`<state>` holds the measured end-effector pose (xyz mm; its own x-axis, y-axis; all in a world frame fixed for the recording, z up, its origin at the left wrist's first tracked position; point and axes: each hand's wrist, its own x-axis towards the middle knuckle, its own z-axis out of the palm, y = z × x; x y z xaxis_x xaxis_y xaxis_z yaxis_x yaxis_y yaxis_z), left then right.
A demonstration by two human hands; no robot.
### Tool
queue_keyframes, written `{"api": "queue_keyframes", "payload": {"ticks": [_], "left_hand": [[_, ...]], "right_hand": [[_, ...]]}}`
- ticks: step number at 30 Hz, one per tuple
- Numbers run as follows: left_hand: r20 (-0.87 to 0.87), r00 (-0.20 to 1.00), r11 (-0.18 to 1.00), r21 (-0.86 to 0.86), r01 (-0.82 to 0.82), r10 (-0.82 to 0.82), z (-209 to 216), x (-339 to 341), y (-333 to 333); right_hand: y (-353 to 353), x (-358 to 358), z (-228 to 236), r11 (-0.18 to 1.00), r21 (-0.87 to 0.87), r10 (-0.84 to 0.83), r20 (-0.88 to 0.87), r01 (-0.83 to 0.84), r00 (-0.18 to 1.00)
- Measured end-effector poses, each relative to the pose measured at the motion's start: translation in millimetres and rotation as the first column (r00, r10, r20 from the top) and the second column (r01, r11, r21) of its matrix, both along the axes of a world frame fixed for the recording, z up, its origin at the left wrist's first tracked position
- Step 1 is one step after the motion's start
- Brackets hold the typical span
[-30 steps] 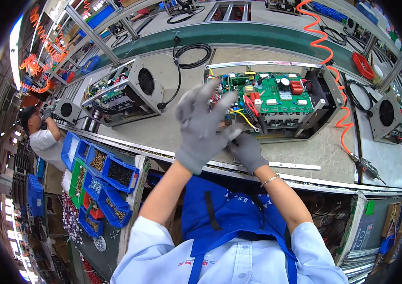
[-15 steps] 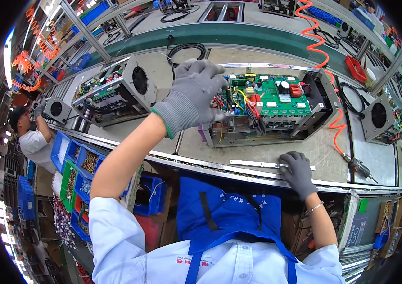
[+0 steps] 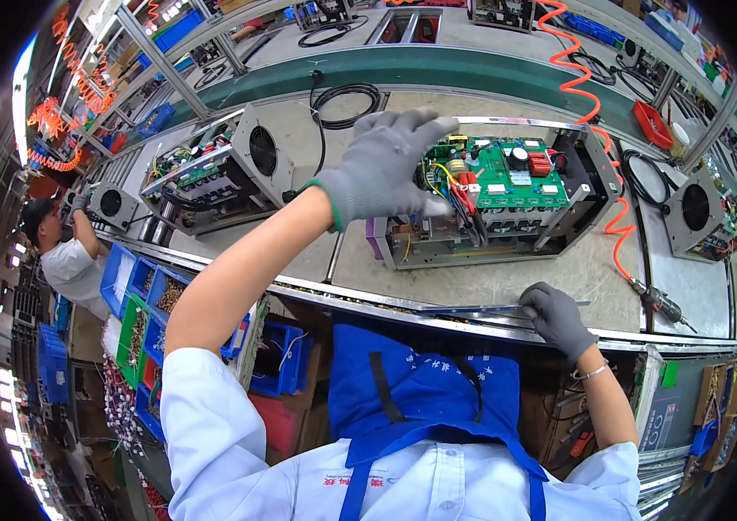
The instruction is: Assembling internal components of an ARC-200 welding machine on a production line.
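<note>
A metal-framed electronic unit (image 3: 472,252) with a green circuit board (image 3: 507,169) lies on the bench in front of me. My left hand (image 3: 390,169), in a grey glove, is spread over the unit's left end, thumb and fingers wide apart. It covers part of that end, and I cannot tell whether the fingertips touch the frame. At the bench's front edge my right hand (image 3: 555,319), also gloved, is closed around a thin metal strip (image 3: 472,309). The strip lies roughly along the edge, its dark narrow side showing.
An orange coiled hose (image 3: 616,230) leads to a power screwdriver (image 3: 665,306) on the right. Similar units with fans stand left (image 3: 221,169) and right (image 3: 703,213). A black cable (image 3: 347,102) lies behind. Blue parts bins (image 3: 116,278) hang at lower left, near another person (image 3: 64,252).
My left hand has shifted right along the unit, its fingers spreading wider. My right hand has moved slightly right, and the strip has turned from its bright flat face to its dark side.
</note>
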<state>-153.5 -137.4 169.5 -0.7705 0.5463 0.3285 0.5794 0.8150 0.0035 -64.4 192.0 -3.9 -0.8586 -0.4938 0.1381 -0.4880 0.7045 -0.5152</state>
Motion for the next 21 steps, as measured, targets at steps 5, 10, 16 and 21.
{"api": "queue_keyframes", "payload": {"ticks": [5, 10, 16, 21], "left_hand": [[0.119, 0.983, 0.990, 0.024, 0.139, -0.141, -6.5, -37.8, -2.8], [0.071, 0.997, 0.994, -0.102, 0.046, -0.039, -17.8, -62.4, -18.2], [0.157, 0.982, 0.994, 0.038, 0.102, -0.107, -23.3, -69.5, -24.1], [0.502, 0.848, 0.981, 0.010, 0.194, -0.172, 10.8, -65.1, -29.7]], "right_hand": [[-15.8, 5.3, 91.3, 0.984, -0.176, 0.019, 0.311, 0.038, 0.950], [-31.9, -18.4, 139.0, 0.974, -0.222, 0.001, -0.186, -0.043, 0.983], [-52.8, -44.7, 159.5, 0.984, -0.179, -0.031, -0.242, -0.013, 0.970], [-53.0, -62.6, 162.4, 0.985, -0.169, 0.002, -0.204, -0.037, 0.979]]}}
